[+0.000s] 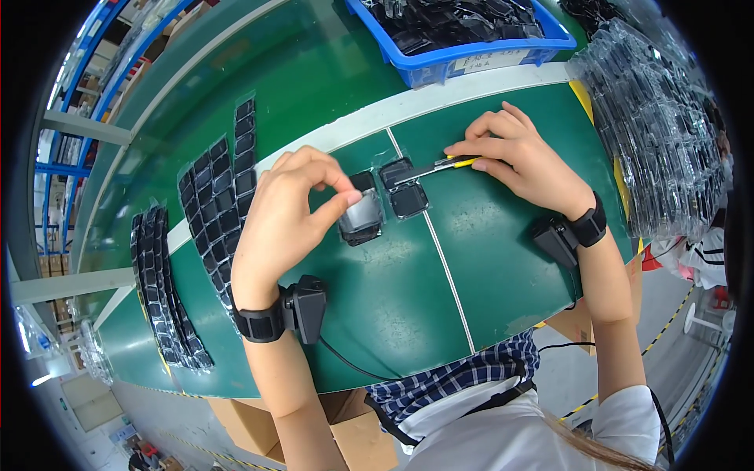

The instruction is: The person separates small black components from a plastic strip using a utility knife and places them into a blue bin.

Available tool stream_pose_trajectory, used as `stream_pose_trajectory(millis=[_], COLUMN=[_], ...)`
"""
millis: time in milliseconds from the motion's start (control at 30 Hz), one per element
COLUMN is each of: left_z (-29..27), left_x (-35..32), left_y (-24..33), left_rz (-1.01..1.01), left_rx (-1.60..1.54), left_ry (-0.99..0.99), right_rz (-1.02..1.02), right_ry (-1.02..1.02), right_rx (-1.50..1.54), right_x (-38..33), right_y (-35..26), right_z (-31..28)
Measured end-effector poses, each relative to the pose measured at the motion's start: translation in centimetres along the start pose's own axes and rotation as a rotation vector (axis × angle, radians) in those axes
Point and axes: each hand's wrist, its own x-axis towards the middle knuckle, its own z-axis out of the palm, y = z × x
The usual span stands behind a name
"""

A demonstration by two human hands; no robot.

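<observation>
Two hands at work over the green table (393,314), either side of the white line (444,263) running across it. Left hand (287,216) closed in a pinch, thumb and fingers gripping the top edge of a small grey square part (361,213) just left of the line. Right hand (522,157) closed around a yellow-handled blade tool (440,166), tip resting on a black square tray piece (402,187) just beside the line, near touching the grey part. Judged step: separating or trimming one small part at the blade tip while the other part is steadied. Next move calls for a firm hold by the left hand and a short, controlled stroke of the blade, directed away from the left fingertips. Further left of the line: rows of black square parts (220,196) laid flat, plus a second stacked strip (157,282) near the table edge. Beyond the line's far end: blue bin (471,59) with dark parts. Far right of the line: stack of clear plastic trays (652,133). Wrist bands with black units on both forearms.
</observation>
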Motion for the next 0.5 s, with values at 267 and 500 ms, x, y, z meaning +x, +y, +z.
stream_pose_trajectory(millis=[267, 500], left_z=[1.4, 4.6], left_x=[0.3, 0.4], left_y=[1.5, 1.8], left_rz=[0.194, 0.307], left_rx=[0.249, 0.425], left_ry=[0.028, -0.01], right_rz=[-0.053, -0.089], right_ry=[0.041, 0.056], right_rx=[-0.146, -0.113], right_x=[0.2, 0.2], right_y=[-1.2, -1.0], right_z=[1.5, 1.6])
